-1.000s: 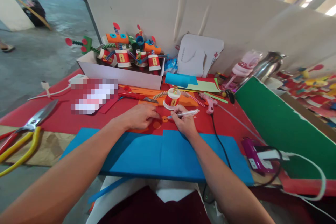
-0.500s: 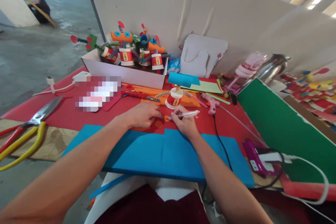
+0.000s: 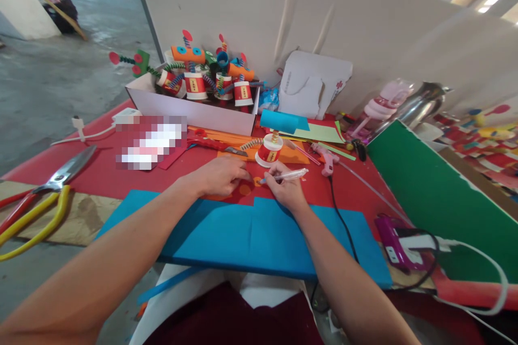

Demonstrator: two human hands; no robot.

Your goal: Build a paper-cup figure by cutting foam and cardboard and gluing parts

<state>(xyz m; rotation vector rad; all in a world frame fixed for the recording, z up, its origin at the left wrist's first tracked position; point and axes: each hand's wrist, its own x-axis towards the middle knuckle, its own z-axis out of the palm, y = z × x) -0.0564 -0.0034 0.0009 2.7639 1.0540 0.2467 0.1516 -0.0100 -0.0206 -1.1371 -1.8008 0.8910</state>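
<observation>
While your right hand [image 3: 286, 187] grips the slim translucent plastic pen [image 3: 292, 175], keep its tip over the small flat orange disc [image 3: 257, 181], which lies on your side of the red-and-white paper cup [image 3: 269, 151], slightly left of it. Small, light strokes seem best, since a thin piece that size would likely slide under a hard push. Your left hand [image 3: 222, 175], left of the cup and nearer you, has its fingers bent down close to the disc; whether they press it, or hold anything, you cannot tell from this view. A fingertip set firmly on the disc's rim, clear of the tip, would steady it. Mind the plain round orange piece [image 3: 245, 189] next to it, nearer you than the cup, so that your palm doesn't drag it.

As for pose, your right fingers close low on the pen near its tip, and its back end slants off to the right of the cup. Your left wrist lies low, palm downward. Both forearms come in from your side of the cup, angling inward over the broad blue sheet [image 3: 226, 232], and your hands almost meet at the disc.
</observation>
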